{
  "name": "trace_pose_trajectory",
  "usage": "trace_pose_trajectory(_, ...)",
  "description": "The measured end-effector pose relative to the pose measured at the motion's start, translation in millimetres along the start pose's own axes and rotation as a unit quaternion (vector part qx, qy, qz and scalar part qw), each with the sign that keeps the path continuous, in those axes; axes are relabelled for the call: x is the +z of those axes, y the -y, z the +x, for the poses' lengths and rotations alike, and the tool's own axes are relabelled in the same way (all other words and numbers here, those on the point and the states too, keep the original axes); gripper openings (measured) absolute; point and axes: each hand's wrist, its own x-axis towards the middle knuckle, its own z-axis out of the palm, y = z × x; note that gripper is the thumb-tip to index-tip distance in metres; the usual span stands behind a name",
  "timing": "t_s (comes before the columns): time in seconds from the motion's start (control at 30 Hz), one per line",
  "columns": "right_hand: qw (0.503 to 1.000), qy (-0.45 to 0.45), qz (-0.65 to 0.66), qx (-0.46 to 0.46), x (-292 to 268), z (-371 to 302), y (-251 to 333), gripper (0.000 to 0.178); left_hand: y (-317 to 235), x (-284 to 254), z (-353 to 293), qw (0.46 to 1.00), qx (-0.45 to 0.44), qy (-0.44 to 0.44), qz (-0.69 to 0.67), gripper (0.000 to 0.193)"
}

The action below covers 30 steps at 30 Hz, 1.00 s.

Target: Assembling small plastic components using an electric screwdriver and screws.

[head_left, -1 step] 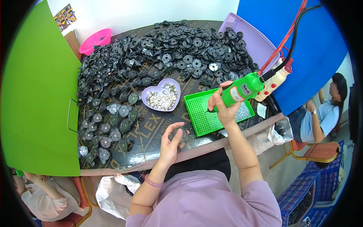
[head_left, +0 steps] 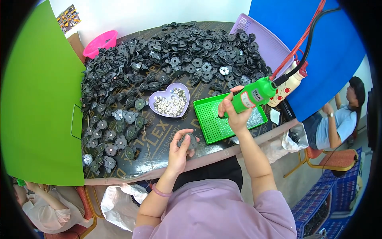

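My left hand (head_left: pixel 179 154) is closed around a dark round plastic part (head_left: pixel 191 140), held just above the near edge of the table. In my right hand (head_left: pixel 237 118) is a green electric screwdriver (head_left: pixel 254 95), tilted, with its thin bit pointing left over a green perforated tray (head_left: pixel 207 139). Small silvery pieces, probably screws (head_left: pixel 258 118), lie in the tray's right end. Between the tray and the heaped parts stands a purple heart-shaped bowl (head_left: pixel 171 115) holding many small round metal pieces (head_left: pixel 169 105).
A large heap of dark round parts (head_left: pixel 175 47) covers the back and left of the table (head_left: pixel 159 137). A pink basket (head_left: pixel 90 48), purple basket (head_left: pixel 274 44) and cream bottle (head_left: pixel 283 91) stand behind. Green (head_left: pixel 39 99) and blue (head_left: pixel 310 47) panels flank it. Cables (head_left: pixel 304 51) run up from the screwdriver.
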Motion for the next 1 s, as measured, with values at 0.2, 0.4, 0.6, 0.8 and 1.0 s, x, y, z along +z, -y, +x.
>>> trace_pose_trajectory(0.2,0.999,0.01,-0.044,0.007,-1.0,-3.1,-5.5,0.031,-0.1,-0.2,-1.1,0.997,0.016,0.027,-0.077,0.032)
trace_pose_trajectory(0.4,0.998,0.017,-0.057,0.007,1.7,-4.3,-6.7,0.031,-2.0,4.9,-0.8,0.992,0.022,-0.02,-0.123,0.026)
trace_pose_trajectory(0.6,0.998,0.014,-0.058,0.005,0.3,-3.9,-4.6,0.03,1.2,-1.9,-0.5,0.984,0.007,0.001,-0.179,0.027)
trace_pose_trajectory(0.8,0.996,0.029,-0.086,-0.002,3.0,-3.6,-7.2,0.031,-3.8,2.6,0.8,0.995,-0.013,-0.017,-0.098,0.027)
trace_pose_trajectory(1.0,1.0,-0.021,-0.001,-0.018,6.2,-3.9,9.7,0.03,0.5,-1.3,1.7,0.994,-0.004,-0.022,-0.11,0.026)
